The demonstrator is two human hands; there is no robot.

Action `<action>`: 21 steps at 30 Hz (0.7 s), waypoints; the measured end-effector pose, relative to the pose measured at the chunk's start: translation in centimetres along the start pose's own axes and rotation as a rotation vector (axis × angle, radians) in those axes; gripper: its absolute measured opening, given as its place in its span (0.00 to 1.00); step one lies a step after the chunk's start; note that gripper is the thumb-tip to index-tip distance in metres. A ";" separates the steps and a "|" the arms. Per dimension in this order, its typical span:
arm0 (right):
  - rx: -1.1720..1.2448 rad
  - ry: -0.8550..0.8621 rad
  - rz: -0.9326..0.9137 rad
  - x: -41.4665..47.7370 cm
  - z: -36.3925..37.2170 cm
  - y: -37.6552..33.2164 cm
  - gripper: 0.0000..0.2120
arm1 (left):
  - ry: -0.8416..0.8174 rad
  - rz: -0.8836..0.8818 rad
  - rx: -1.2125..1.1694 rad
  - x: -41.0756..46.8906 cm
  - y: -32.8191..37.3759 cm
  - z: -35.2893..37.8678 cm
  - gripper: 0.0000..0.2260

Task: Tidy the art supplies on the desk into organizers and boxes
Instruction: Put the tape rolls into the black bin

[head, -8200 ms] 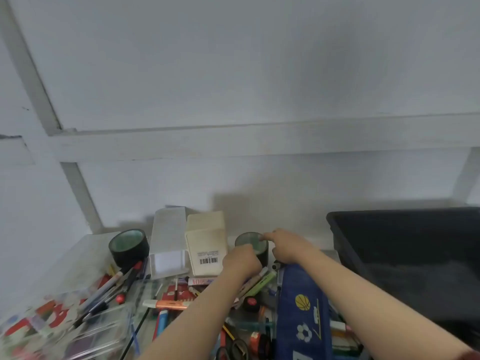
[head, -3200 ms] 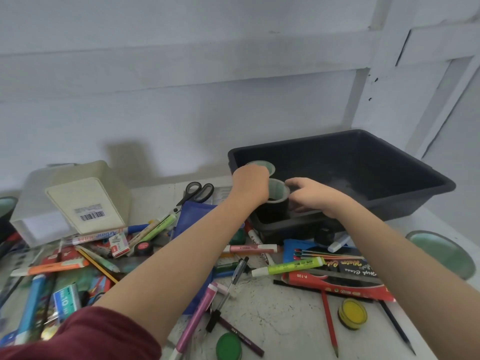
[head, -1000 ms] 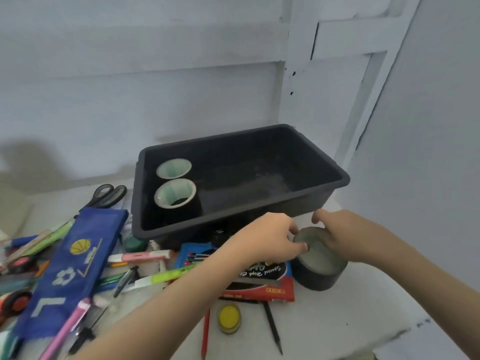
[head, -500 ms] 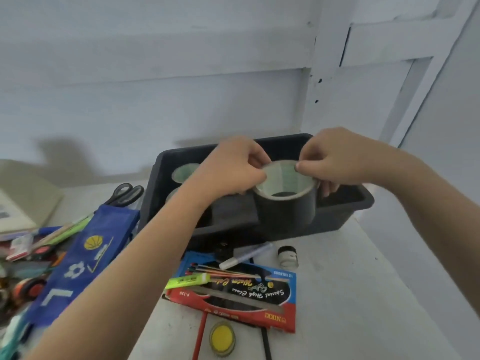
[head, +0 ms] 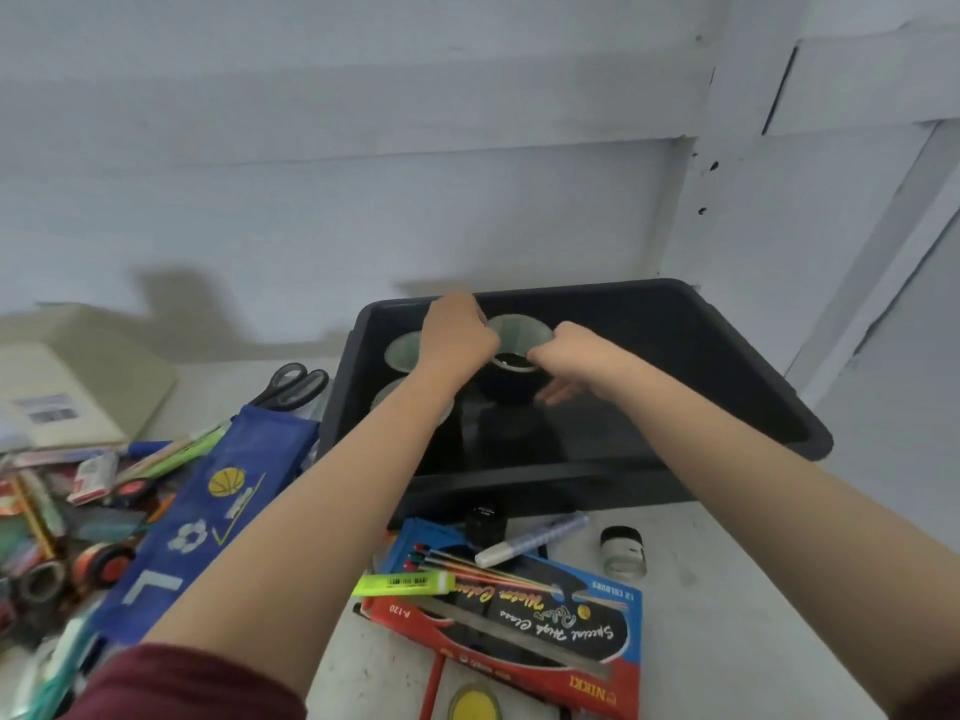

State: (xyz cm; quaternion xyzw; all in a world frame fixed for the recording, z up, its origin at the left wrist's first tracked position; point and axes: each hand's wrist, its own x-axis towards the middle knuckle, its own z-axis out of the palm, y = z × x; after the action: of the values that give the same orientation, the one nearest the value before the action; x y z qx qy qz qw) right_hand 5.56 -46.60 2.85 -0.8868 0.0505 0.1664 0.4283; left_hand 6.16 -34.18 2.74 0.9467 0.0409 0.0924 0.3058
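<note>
A black tape roll (head: 514, 350) with a pale green core sits inside the black plastic bin (head: 727, 387) near its back left. My left hand (head: 457, 337) grips the roll's left rim and my right hand (head: 563, 358) pinches its right rim. Two more tape rolls (head: 402, 350) lie in the bin's left end, partly hidden behind my left forearm.
In front of the bin lie a watercolour pencil box (head: 519, 621), a yellow highlighter (head: 405, 583), a white marker (head: 530, 537) and a small jar (head: 623, 550). A blue pencil case (head: 208, 511), scissors (head: 296, 384), a cream box (head: 62, 387) and several pens crowd the left.
Both hands have carried the tape roll from above the bin's front edge down into the bin, beside the two other rolls.
</note>
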 end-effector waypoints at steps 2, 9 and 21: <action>0.013 0.047 0.058 0.9 0.8 -0.4 0.23 | 0.004 0.004 0.025 0.3 -0.1 0.8 0.03; 0.169 0.135 0.089 2.2 2.5 -0.3 0.26 | -0.085 -0.030 0.003 -0.1 -0.7 1.9 0.07; 0.094 0.066 0.028 2.3 3.4 0.6 0.20 | -0.078 0.058 0.359 -1.0 -1.8 1.8 0.09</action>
State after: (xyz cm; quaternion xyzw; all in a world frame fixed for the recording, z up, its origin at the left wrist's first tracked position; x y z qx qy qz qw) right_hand 6.78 -44.23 -0.31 -0.8698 0.0849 0.1403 0.4653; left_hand 5.52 -33.87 0.08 0.9897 0.0177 0.0556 0.1304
